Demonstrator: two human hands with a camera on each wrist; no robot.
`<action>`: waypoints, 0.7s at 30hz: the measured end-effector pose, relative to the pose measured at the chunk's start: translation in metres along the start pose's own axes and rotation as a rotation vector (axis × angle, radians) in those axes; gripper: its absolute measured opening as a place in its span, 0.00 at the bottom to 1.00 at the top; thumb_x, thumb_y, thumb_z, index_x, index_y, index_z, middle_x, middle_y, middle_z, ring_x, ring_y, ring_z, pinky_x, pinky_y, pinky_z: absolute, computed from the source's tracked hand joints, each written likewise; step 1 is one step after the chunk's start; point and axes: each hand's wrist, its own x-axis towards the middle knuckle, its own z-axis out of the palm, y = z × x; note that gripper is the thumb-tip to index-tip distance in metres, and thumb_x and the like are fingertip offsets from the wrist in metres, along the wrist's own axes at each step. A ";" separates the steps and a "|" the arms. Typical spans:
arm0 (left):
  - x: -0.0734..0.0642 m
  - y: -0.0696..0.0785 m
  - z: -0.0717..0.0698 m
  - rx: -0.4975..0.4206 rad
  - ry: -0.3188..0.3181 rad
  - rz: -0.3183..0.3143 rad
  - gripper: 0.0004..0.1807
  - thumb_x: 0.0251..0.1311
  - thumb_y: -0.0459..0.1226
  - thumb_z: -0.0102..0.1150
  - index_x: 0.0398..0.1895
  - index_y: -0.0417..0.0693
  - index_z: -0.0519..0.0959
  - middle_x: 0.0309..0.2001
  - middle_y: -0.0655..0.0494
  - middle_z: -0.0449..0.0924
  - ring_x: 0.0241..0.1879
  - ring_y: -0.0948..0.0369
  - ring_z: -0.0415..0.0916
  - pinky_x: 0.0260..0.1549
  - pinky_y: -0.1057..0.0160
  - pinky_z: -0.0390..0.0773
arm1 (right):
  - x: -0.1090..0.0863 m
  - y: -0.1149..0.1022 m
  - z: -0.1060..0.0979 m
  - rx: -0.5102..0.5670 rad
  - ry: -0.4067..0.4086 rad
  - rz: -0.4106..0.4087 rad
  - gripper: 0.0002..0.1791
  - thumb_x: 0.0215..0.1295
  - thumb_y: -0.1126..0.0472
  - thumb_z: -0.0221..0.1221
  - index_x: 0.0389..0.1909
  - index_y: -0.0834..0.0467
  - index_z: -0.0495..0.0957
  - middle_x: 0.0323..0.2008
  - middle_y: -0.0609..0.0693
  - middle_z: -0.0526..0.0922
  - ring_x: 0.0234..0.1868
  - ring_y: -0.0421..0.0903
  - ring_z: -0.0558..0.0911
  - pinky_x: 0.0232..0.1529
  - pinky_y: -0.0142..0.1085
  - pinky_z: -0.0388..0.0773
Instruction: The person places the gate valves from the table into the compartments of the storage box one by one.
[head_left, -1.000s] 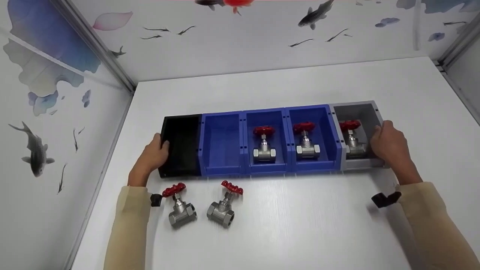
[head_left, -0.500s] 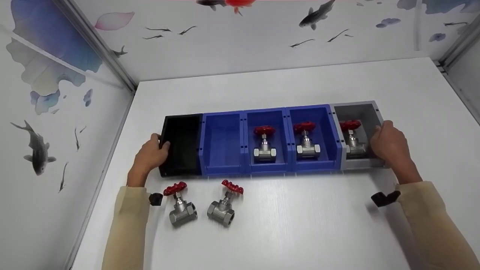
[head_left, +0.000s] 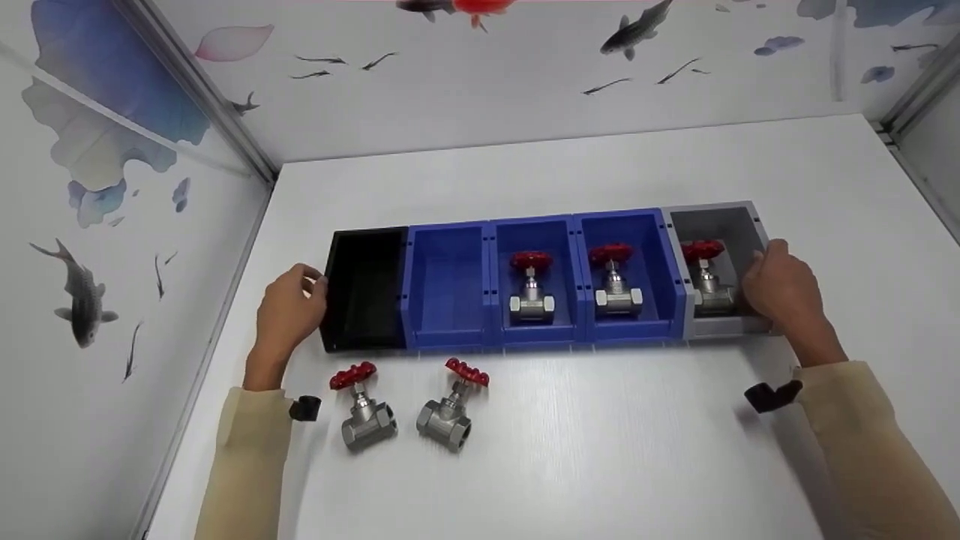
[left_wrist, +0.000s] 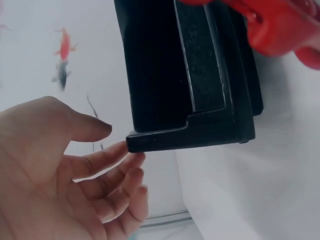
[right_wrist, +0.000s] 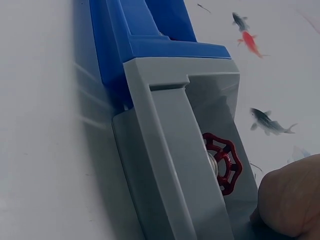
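A row of joined bins spans the table: a black bin (head_left: 365, 289) at the left end, three blue ones in the middle, a grey bin (head_left: 724, 325) at the right end. My left hand (head_left: 291, 307) is beside the black bin, thumb lifted off, its loosely bent fingertips right at the outer wall in the left wrist view. With the thumb inside, my right hand (head_left: 784, 289) grips the side wall of the grey bin. That bin holds a red-wheeled valve (head_left: 709, 289). Two blue bins hold a valve (head_left: 532, 300) and another valve (head_left: 616, 292); the left blue bin (head_left: 448, 285) is empty.
On the white table (head_left: 600, 450), in front of the row, lie a left loose valve (head_left: 367, 420) and a right loose valve (head_left: 448, 418). A fish-patterned wall panel (head_left: 510, 97) stands behind, and another side panel (head_left: 112, 247) is on the left.
My left hand has let go of the black bin's wall, its thumb coming out of the bin as the hand shifts slightly left. The right hand keeps its grip; bins and valves stay put.
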 end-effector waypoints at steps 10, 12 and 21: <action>-0.022 0.022 0.003 -0.164 0.017 0.213 0.08 0.70 0.34 0.53 0.42 0.37 0.80 0.32 0.47 0.79 0.30 0.56 0.73 0.32 0.58 0.71 | 0.000 -0.001 0.000 -0.017 0.001 0.014 0.28 0.79 0.58 0.31 0.58 0.82 0.56 0.38 0.80 0.72 0.33 0.66 0.76 0.29 0.54 0.71; -0.027 0.027 0.004 -0.211 -0.032 0.221 0.08 0.71 0.34 0.54 0.43 0.37 0.80 0.33 0.49 0.80 0.31 0.57 0.73 0.34 0.59 0.71 | 0.000 -0.001 0.000 -0.019 0.002 0.017 0.28 0.79 0.57 0.31 0.58 0.82 0.56 0.38 0.80 0.72 0.33 0.66 0.76 0.29 0.53 0.71; -0.043 0.042 0.009 -0.371 -0.321 0.171 0.13 0.74 0.39 0.51 0.50 0.40 0.79 0.42 0.44 0.84 0.42 0.49 0.81 0.40 0.57 0.79 | 0.000 0.002 0.001 -0.018 0.010 0.009 0.26 0.79 0.57 0.31 0.55 0.81 0.57 0.35 0.78 0.72 0.31 0.65 0.76 0.25 0.51 0.71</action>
